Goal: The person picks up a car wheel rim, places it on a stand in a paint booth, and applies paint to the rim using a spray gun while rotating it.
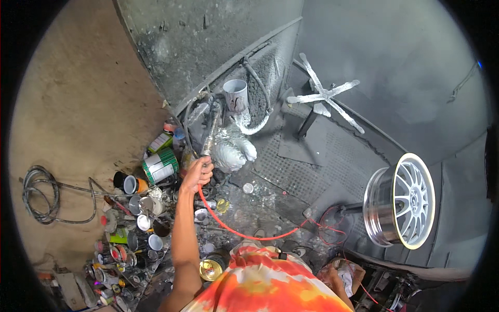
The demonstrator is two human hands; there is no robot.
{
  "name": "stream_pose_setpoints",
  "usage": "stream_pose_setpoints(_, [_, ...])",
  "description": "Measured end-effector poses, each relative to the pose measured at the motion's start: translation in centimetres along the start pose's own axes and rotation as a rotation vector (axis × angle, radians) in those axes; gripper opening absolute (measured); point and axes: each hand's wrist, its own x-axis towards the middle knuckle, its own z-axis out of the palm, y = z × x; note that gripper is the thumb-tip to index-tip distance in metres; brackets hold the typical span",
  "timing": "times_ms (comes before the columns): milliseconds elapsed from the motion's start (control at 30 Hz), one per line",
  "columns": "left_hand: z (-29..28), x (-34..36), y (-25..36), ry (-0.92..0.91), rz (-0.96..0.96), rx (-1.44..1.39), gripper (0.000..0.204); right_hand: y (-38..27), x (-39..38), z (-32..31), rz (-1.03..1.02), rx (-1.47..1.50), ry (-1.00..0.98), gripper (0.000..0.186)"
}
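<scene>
My left hand is closed around the end of a red air hose, just below the metal handle of what looks like a spray gun. A grey, paint-streaked cup sits at the gun's upper end, beside a dark looped hose. Just behind lies a lumpy, paint-coated silver bundle. From my fist the red hose sags across to the right over the floor. Low at the right, part of my right forearm shows beside a crumpled pale bag; its fingers are hidden.
A shiny wheel rim is mounted on a stand at the right. Behind it stands a paint-coated cross-shaped stand. Paint cans and cups crowd the left floor, near a coiled dark hose. Curved grey panels rise behind.
</scene>
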Motion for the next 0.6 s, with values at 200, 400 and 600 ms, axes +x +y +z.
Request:
stream_pose_setpoints(200, [-1.9, 1.0, 0.7, -0.064, -0.065, 0.016, 0.026, -5.4, -3.0, -0.5, 0.086, 0.533, 0.068, 0.035])
stream_pose_setpoints(400, [-5.1, 0.7, 2.2, -0.12, -0.097, 0.013, 0.029, -13.1, -2.6, -7.3, -0.014, 0.657, 0.083, 0.031])
stream_pose_setpoints(600, [-7.6, 0.3, 2.7, -0.069, -0.122, -0.058, 0.028, -13.8, -5.6, -8.4, 0.034, 0.515, 0.08, 0.02])
